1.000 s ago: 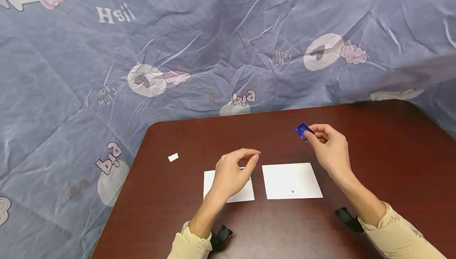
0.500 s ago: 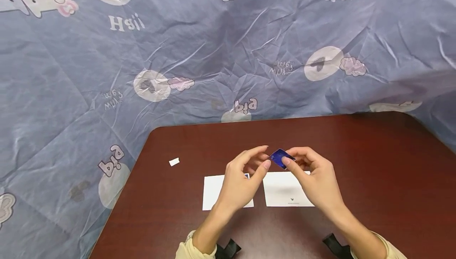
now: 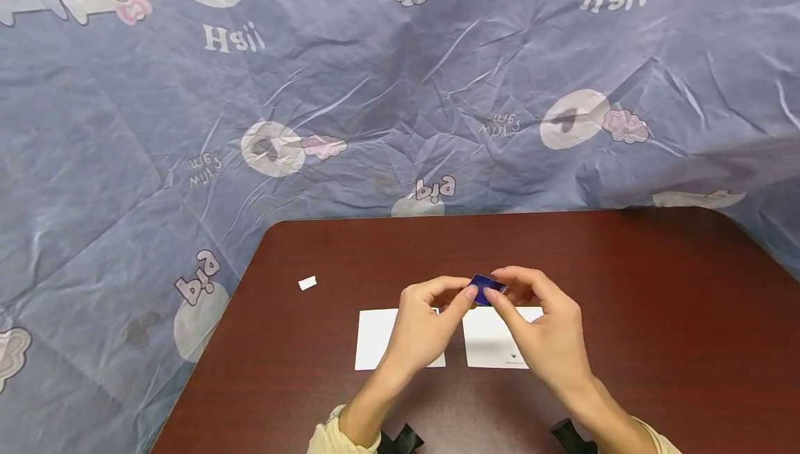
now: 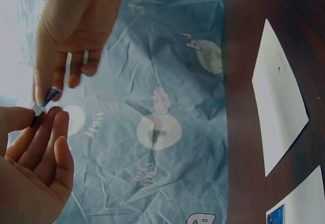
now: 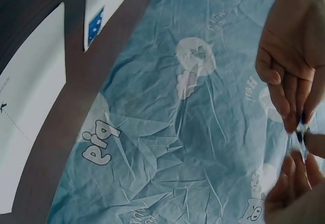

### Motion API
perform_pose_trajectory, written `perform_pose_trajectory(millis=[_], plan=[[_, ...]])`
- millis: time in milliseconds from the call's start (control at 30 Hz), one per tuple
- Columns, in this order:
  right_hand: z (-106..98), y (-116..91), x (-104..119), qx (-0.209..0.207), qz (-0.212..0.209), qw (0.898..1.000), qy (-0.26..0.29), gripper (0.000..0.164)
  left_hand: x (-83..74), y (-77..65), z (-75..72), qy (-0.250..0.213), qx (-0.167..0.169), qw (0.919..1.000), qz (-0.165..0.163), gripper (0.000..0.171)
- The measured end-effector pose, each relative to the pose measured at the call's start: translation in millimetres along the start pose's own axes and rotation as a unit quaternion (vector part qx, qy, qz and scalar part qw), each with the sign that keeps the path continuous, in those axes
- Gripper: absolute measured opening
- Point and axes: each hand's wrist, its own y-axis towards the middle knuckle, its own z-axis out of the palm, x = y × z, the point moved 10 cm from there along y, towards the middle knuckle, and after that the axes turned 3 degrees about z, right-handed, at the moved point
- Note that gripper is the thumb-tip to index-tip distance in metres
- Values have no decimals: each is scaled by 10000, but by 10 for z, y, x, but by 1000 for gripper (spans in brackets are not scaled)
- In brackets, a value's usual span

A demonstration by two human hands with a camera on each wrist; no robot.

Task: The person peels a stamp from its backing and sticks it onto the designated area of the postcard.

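A small blue stamp-like sticker (image 3: 482, 289) is held up between both hands above the table. My left hand (image 3: 425, 325) pinches its left edge with thumb and fingertip. On its right side, the right hand (image 3: 546, 329) grips it with the thumb in front and fingers behind. In the left wrist view the sticker (image 4: 52, 96) looks bent, with a pale bit by the thumb. Beneath the hands lie a left white card or envelope (image 3: 375, 339) and a right one (image 3: 487, 343). A blue stamp-like sticker (image 5: 95, 27) sits at a corner of the left one.
A small white paper scrap (image 3: 307, 283) lies at the left of the dark red-brown table (image 3: 250, 384). Behind the table hangs a wrinkled blue cloth (image 3: 387, 93) with cartoon prints. Black wrist straps (image 3: 571, 436) show near the sleeves.
My right hand has brought the blue sticker left and down to the left hand. The left hand, which held nothing before, has come to pinch its left edge.
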Motion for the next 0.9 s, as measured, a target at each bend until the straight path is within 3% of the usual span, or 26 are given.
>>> perform_pose_trajectory(millis=[67,167,300,600,900], plan=[[-37,-9,143,-447,-673,9966,-188,15,9,0,-10,-62,-86,9999,-17,16],[-41,-44,403,-1019,-1613,9809,-388,31,27,3,-22,-405,-168,9990,-73,18],[60,-95,593,-1173,-2289,9644,-619,34,45,12,-30,-852,-200,9961,-106,20],[175,-156,435,-766,-2109,9700,-935,35,57,28,-64,-746,-255,9967,-190,15],[190,-97,219,-471,-1403,9881,-413,39,50,34,-91,-746,-244,9968,-135,22]])
